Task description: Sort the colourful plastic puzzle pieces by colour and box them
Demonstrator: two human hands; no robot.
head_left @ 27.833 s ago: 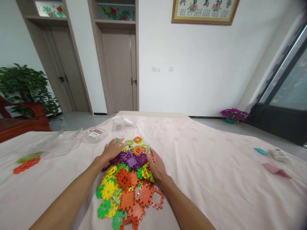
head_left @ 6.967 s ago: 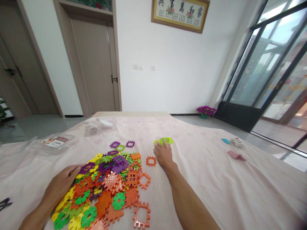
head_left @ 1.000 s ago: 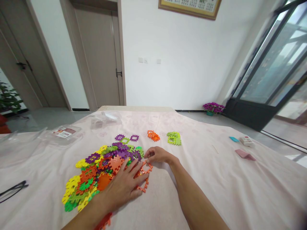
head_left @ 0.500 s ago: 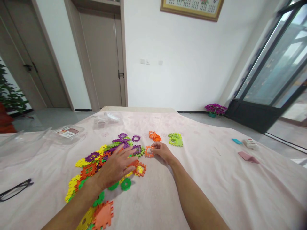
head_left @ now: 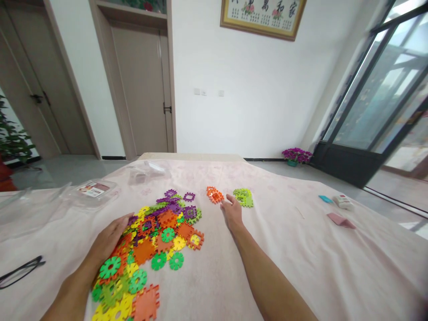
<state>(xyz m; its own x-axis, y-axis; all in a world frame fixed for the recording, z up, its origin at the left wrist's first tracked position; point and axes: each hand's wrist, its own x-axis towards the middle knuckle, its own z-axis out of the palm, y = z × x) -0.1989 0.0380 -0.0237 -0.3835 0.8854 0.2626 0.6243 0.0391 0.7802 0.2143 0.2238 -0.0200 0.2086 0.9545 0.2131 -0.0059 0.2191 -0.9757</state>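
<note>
A heap of plastic interlocking pieces lies on the left of the pink cloth: orange squares (head_left: 146,303), green notched discs (head_left: 168,234), yellow ones (head_left: 179,243) and purple square frames (head_left: 190,211). My left hand (head_left: 110,236) rests along the heap's left edge, fingers stretched out, their undersides hidden. My right hand (head_left: 233,213) is beside a small cluster of orange frame pieces (head_left: 214,195), thumb and forefinger apart with nothing visible between them. Just beyond it, to the right, sits a small stack of light green square pieces (head_left: 244,197).
Clear plastic boxes (head_left: 93,189) stand at the far left, with black-framed glasses (head_left: 22,271) nearer. On the right lie a blue item (head_left: 325,199), a small white box (head_left: 343,202), a folded pink cloth (head_left: 341,220) and a thin stick (head_left: 299,212).
The orange frame left my right hand and now lies with the orange cluster; that hand moved up and right. My left hand slid left from over the heap to its edge. The view tilted up slightly.
</note>
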